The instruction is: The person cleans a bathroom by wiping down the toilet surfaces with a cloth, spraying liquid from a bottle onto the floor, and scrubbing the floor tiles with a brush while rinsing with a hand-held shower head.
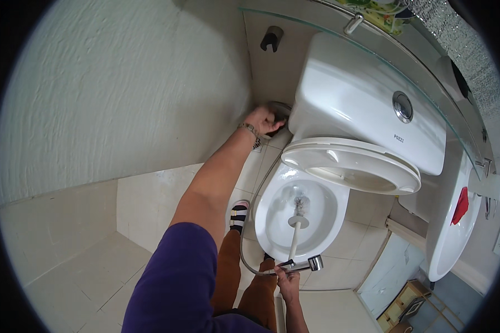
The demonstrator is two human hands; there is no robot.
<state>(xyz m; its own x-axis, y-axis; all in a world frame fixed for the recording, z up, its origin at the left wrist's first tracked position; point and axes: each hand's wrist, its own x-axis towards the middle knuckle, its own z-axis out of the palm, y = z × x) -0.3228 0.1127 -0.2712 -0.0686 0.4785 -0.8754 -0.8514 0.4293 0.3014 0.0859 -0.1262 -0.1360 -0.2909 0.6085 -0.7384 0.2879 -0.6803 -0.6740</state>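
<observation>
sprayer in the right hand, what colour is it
The sprayer is shiny silver; it shows best in the head view.

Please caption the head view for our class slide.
Right hand holding a sprayer by the toilet bowl, brush head inside; left hand beside the tank.

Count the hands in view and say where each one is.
2. The left hand, blurred, is beside the toilet tank; the right hand holds the chrome sprayer near the bowl's front rim. No others show.
</observation>
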